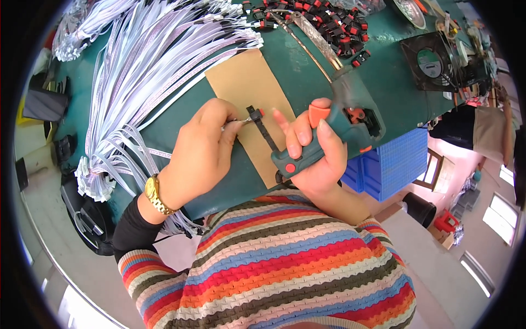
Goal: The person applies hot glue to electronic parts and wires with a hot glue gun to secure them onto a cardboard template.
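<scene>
My right hand [320,159] is wrapped round the grip of a dark green soldering gun [359,104] with an orange trigger. Its long metal tube [318,41] points away, up toward the far side of the table. My left hand [205,142] is closed in a pinch on a thin wire end [241,121]. That wire end reaches toward a small black and red connector [256,114] over a brown cardboard sheet [249,77]. A narrow black strip [267,135] runs from the connector toward my right hand.
White flat cables [164,60] fan across the left of the green table [307,82]. Black and red connectors [342,30] lie heaped at the back. A black fan [430,63] stands at right, a metal bowl [411,12] behind it. A blue crate [392,164] sits beside the table.
</scene>
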`<action>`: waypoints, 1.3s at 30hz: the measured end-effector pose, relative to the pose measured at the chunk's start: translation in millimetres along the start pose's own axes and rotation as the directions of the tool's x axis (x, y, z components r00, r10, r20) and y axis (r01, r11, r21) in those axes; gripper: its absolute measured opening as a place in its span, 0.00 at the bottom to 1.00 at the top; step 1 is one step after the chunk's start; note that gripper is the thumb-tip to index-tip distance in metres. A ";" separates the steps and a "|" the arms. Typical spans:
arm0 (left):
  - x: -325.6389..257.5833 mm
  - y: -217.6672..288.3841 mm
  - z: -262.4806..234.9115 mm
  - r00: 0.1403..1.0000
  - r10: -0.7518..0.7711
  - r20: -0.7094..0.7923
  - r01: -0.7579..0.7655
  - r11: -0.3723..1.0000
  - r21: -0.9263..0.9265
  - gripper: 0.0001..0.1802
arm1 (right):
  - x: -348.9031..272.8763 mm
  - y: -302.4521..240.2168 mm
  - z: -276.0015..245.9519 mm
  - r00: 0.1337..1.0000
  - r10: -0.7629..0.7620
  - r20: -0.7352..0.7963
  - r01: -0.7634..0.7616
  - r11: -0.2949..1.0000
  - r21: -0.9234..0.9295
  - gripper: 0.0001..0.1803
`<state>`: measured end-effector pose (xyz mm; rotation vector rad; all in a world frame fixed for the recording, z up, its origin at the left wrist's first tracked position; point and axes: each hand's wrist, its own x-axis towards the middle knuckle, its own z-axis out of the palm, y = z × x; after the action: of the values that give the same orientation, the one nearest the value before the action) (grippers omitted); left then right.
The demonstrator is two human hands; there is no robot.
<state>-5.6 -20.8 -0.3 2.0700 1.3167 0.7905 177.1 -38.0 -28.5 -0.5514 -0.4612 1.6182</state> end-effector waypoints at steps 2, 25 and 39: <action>-0.3 6.8 -0.7 0.928 -0.343 0.146 0.373 0.853 -0.366 0.01 | 0.1 -0.9 -2.3 0.998 0.028 -0.055 -0.025 0.997 0.066 0.15; -4.7 18.9 16.7 0.984 0.138 0.114 -0.158 0.967 0.199 0.07 | 4.5 4.0 1.5 0.995 -0.007 -0.098 0.008 1.000 0.011 0.15; 4.3 -9.7 10.5 0.931 0.365 0.005 -0.339 0.859 0.383 0.13 | 1.7 4.4 1.2 0.997 -0.020 -0.080 0.022 1.000 0.021 0.15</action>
<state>-2.2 -14.8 -13.5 2.6704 1.2122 0.8118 172.8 -36.9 -30.3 -0.5905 -0.3891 1.5735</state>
